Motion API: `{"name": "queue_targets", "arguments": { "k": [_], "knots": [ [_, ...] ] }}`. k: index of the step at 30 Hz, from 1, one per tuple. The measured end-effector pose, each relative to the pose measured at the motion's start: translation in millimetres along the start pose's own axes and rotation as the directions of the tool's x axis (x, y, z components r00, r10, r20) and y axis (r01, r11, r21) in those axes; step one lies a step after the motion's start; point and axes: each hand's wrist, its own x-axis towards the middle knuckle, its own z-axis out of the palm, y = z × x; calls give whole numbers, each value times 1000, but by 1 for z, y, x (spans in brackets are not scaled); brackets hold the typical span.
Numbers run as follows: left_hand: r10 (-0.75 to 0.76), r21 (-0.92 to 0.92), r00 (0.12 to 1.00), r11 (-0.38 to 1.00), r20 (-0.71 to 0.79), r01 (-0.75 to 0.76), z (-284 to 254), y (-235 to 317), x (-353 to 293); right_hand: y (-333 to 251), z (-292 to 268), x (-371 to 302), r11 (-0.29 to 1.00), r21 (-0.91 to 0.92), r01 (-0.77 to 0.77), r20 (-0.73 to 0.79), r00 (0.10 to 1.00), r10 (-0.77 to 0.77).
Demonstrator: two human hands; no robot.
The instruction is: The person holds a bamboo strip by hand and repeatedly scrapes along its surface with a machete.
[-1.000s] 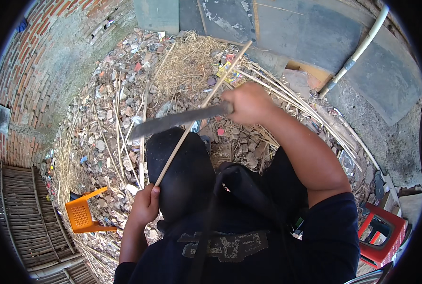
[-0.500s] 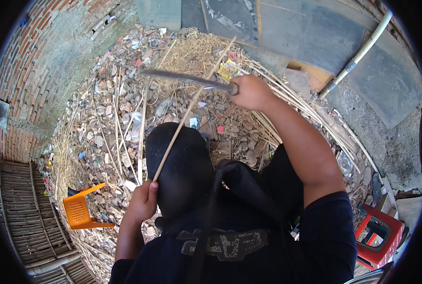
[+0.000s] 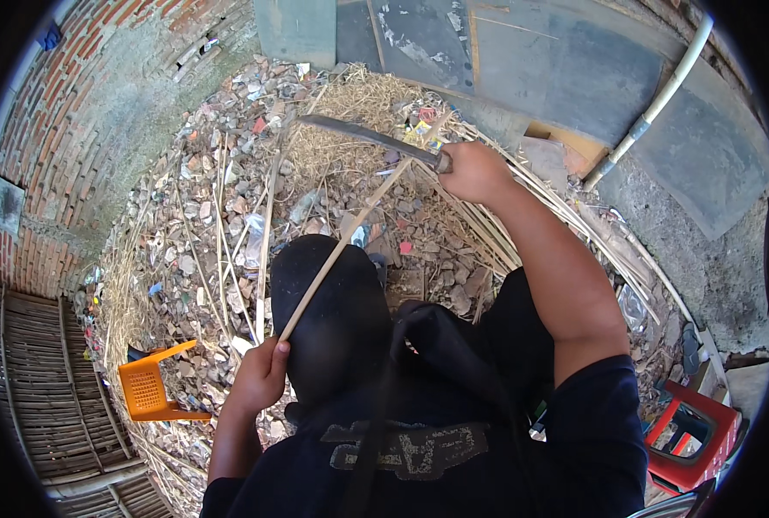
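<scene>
Both hands grip: the left hand (image 3: 260,375) a pale strip (image 3: 330,269), the right hand (image 3: 479,173) a machete (image 3: 363,134).

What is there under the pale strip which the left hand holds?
Seen from above, the pale strip passes over the dark trouser leg, then over rubble. What the leg and the left hand cover cannot be seen.
</scene>
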Motion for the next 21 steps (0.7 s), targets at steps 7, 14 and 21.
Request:
{"name": "queue_targets", "arguments": {
  "k": [7,14,21],
  "knots": [
    [-76,18,997,997,16,75,1,9,-12,-52,-14,-31,973,28,227,6,974,-227],
    [-89,-121,993,989,-71,80,0,-3,-22,-43,-18,-28,978,59,200,-53,979,-197],
    [-82,-115,993,991,-82,72,10,11,-25,-47,-21,-32,959,-14,282,23,959,-282]
  ]
}}
